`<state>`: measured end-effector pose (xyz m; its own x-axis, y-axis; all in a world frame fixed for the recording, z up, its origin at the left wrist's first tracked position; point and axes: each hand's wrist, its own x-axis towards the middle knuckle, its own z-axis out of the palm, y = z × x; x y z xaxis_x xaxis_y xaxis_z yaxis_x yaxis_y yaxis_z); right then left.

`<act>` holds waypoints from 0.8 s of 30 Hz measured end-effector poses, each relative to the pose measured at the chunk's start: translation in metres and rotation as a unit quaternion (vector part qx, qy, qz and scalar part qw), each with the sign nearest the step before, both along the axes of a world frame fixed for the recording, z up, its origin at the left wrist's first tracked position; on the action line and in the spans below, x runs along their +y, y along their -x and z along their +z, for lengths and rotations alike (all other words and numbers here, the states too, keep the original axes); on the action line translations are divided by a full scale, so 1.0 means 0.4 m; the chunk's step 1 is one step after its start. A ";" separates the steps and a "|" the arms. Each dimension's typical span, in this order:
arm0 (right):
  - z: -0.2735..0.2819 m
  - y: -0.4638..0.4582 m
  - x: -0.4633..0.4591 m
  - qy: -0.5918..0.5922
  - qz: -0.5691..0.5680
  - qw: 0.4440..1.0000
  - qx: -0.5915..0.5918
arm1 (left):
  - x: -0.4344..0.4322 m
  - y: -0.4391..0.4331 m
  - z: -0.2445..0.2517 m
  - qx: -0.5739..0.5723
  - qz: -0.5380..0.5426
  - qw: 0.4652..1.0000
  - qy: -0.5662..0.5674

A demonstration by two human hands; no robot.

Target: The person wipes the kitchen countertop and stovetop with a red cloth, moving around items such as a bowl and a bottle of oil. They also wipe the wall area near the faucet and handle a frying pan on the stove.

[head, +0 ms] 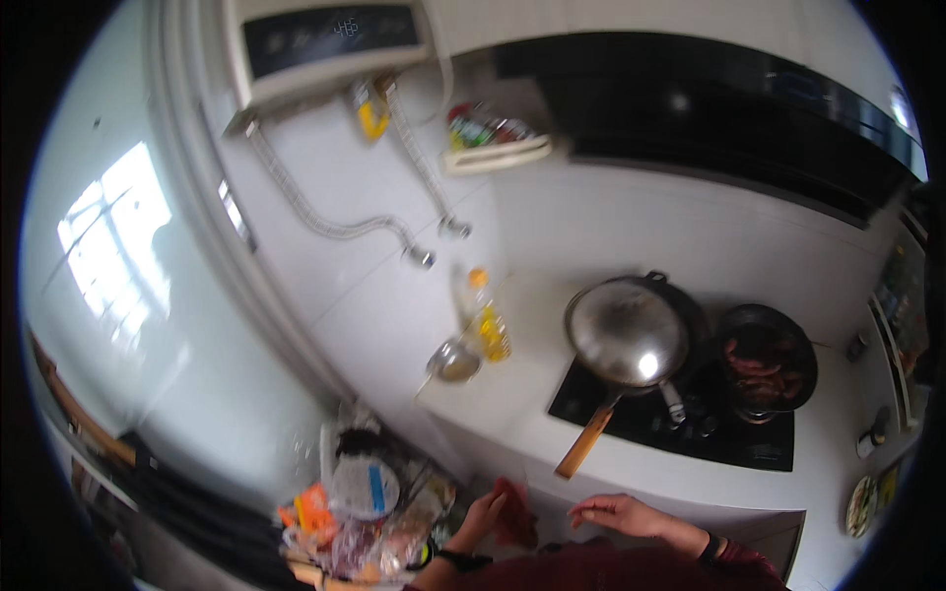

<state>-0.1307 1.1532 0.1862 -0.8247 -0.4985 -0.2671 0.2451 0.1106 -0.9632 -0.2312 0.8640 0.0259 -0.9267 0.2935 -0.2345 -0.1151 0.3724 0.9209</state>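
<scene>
My left hand (486, 513) is closed on a crumpled reddish cloth or bag (516, 511), in front of the counter's edge; its exact kind is unclear. Just right of it is my right hand (607, 513), fingers apart and nothing in them. Beyond the hands, a wok with a domed metal lid (627, 332) stands on the black gas hob (665, 436), its wooden handle (587, 439) pointing towards me. To its right a dark pan (768, 358) holds reddish-brown pieces of food. An oil bottle (491, 325) with an orange cap stands on the counter beside a metal bowl (454, 362).
At lower left lies a pile of plastic bags (362, 543) with a round white lid (364, 487). A range hood (702, 118) hangs above the hob. A water heater (332, 44) with hoses is on the left wall. A plate of food (861, 506) is at far right.
</scene>
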 end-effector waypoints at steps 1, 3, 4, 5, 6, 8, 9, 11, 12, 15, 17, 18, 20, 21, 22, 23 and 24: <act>-0.014 0.003 -0.020 -0.020 0.002 1.000 0.015 | -0.001 -0.028 0.008 0.065 -0.008 0.998 0.025; -0.049 0.007 -0.068 -0.057 0.010 0.998 0.038 | -0.019 -0.057 0.033 -0.137 0.002 0.989 -0.052; -0.065 0.011 -0.086 -0.087 0.009 0.993 0.075 | -0.034 -0.066 0.047 -0.076 -0.031 0.996 -0.039; -0.080 0.013 -0.105 -0.110 0.007 0.986 0.128 | -0.047 -0.076 0.062 -0.013 -0.065 0.997 -0.025; -0.094 0.018 -0.125 -0.155 -0.009 0.978 0.142 | -0.058 -0.087 0.077 -0.018 -0.086 0.995 -0.041; -0.115 0.025 -0.170 -0.236 -0.035 0.953 0.187 | -0.074 -0.105 0.112 -0.034 -0.122 0.990 -0.061; -0.121 0.034 -0.191 -0.222 -0.029 0.943 0.247 | -0.076 -0.113 0.131 -0.033 -0.146 0.987 -0.057; -0.130 0.051 -0.234 -0.206 -0.015 0.921 0.329 | -0.084 -0.141 0.170 -0.052 -0.184 0.968 -0.160; -0.132 0.052 -0.252 -0.213 0.014 0.925 0.313 | -0.099 -0.152 0.191 -0.069 -0.209 0.962 -0.160; -0.153 0.053 -0.300 -0.211 0.065 0.950 0.219 | -0.132 -0.171 0.226 -0.053 -0.244 0.954 -0.164; -0.178 0.033 -0.329 -0.153 0.061 0.980 0.114 | -0.168 -0.194 0.224 -0.071 -0.241 0.939 -0.236; -0.192 0.016 -0.342 -0.201 0.059 0.965 0.155 | -0.182 -0.202 0.215 -0.078 -0.220 0.941 -0.245; -0.215 -0.010 -0.364 -0.264 0.049 0.930 0.250 | -0.212 -0.233 0.188 -0.079 -0.194 0.951 -0.228; -0.222 -0.020 -0.373 -0.307 0.030 0.907 0.286 | -0.235 -0.239 0.174 -0.062 -0.185 0.963 -0.185; -0.226 -0.028 -0.382 -0.310 0.047 0.911 0.269 | -0.254 -0.243 0.157 -0.044 -0.177 0.973 -0.141; -0.225 -0.041 -0.391 -0.325 0.050 0.907 0.265 | -0.267 -0.252 0.139 -0.066 -0.170 0.967 -0.176; -0.222 -0.050 -0.401 -0.362 0.062 0.891 0.266 | -0.277 -0.268 0.119 -0.089 -0.163 0.960 -0.211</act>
<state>-0.1108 0.9926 0.0974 -0.8817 -0.4492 -0.1441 -0.2811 0.7456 -0.6042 -0.1239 0.7530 0.0736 -0.7265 0.6642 -0.1764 -0.2248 0.0129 0.9743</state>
